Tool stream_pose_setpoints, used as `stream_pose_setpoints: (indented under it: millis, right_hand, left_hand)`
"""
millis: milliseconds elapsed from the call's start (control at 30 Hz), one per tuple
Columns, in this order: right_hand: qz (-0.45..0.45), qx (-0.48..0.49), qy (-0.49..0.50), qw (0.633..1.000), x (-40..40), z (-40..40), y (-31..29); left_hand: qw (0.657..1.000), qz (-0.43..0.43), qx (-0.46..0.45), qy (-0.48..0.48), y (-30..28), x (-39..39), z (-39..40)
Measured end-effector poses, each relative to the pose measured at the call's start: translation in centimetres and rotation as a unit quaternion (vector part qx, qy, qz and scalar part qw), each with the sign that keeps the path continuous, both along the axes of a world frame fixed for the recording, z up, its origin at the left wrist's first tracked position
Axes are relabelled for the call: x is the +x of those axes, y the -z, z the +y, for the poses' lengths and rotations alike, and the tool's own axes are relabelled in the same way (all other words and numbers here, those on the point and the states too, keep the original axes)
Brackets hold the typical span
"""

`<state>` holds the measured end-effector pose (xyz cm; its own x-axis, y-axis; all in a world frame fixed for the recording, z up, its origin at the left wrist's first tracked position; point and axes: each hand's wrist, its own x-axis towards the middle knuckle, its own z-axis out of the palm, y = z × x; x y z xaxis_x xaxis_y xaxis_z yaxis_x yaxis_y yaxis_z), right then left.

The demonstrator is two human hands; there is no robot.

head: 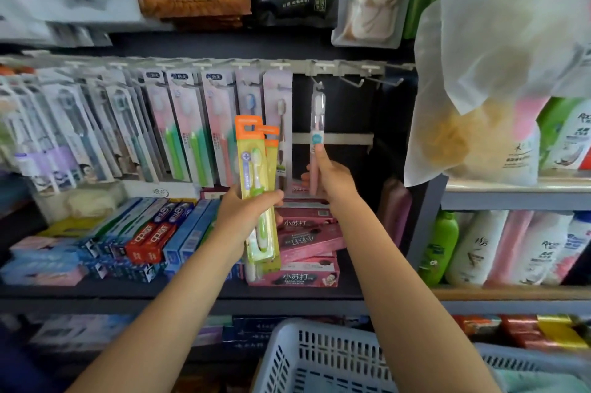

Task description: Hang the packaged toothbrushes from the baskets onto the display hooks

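My left hand (248,210) grips yellow packs with orange tops (254,168), each showing a green and white toothbrush, held upright in front of the rack. My right hand (332,179) holds the lower end of a slim clear-cased pink toothbrush (317,133), thumb pressed on its front. The top of that case is at a display hook (316,80) on the grey rail (345,67). Two bare hooks (355,82) stick out to the right. Many packaged toothbrushes (179,123) hang along the rail to the left.
A white slotted basket (319,357) sits at the bottom centre below my arms. Toothpaste boxes (153,235) and pink boxes (303,242) fill the shelf under the hooks. Bottles (499,245) stand at right. A plastic bag (486,72) hangs at upper right.
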<state>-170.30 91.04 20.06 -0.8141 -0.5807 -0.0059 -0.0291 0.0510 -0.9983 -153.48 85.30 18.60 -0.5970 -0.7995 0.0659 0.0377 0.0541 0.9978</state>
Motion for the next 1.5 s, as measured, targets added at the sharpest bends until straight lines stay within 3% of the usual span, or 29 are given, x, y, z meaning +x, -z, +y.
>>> stream_pose_setpoints:
  millis: [100,200,300,433,500,633,800,1000,1200,1333,1500]
  right_hand:
    - [-0.038,0.037,0.057,0.997,0.4,0.2,2.1]
    - [-0.077,-0.014,0.106,0.991,3.1,0.7,4.3]
    - [-0.033,-0.06,0.005,0.998,8.3,0.4,4.4]
    - [0.105,-0.026,-0.194,0.975,16.6,-2.1,2.4]
    - [0.136,-0.022,-0.208,0.968,19.7,-4.3,2.1]
    - [0.115,-0.039,-0.236,0.964,26.2,-9.2,1.6]
    - [0.04,-0.093,-0.227,0.969,35.4,-17.0,1.9]
    - [0.048,-0.095,-0.275,0.956,43.6,-22.3,2.0]
    - [0.023,-0.11,-0.282,0.953,46.9,-25.5,0.7]
    - [0.07,-0.061,-0.264,0.96,46.4,-29.5,-0.2]
    - [0.099,-0.101,-0.237,0.961,44.6,-34.7,-2.2]
  left_hand:
    - [1.0,-0.004,0.004,0.02,0.4,0.9,0.2]
    - [0.999,-0.008,0.018,0.031,1.2,2.7,-0.2]
    - [1.0,-0.025,-0.003,-0.015,1.9,5.2,-1.1]
    - [0.995,-0.034,-0.086,-0.027,2.1,10.4,-3.5]
    - [0.995,-0.034,-0.09,-0.011,2.0,13.9,-5.4]
    - [0.998,-0.008,-0.055,-0.008,1.8,21.7,-9.9]
    - [0.996,0.03,0.021,-0.084,2.6,31.9,-16.7]
    - [0.984,0.12,0.044,-0.123,2.8,40.1,-23.2]
    - [0.98,0.146,0.009,-0.134,1.1,43.8,-27.1]
    - [0.974,0.156,0.006,-0.165,0.8,45.2,-29.3]
    - [0.968,0.15,-0.04,-0.197,-0.1,44.9,-31.1]
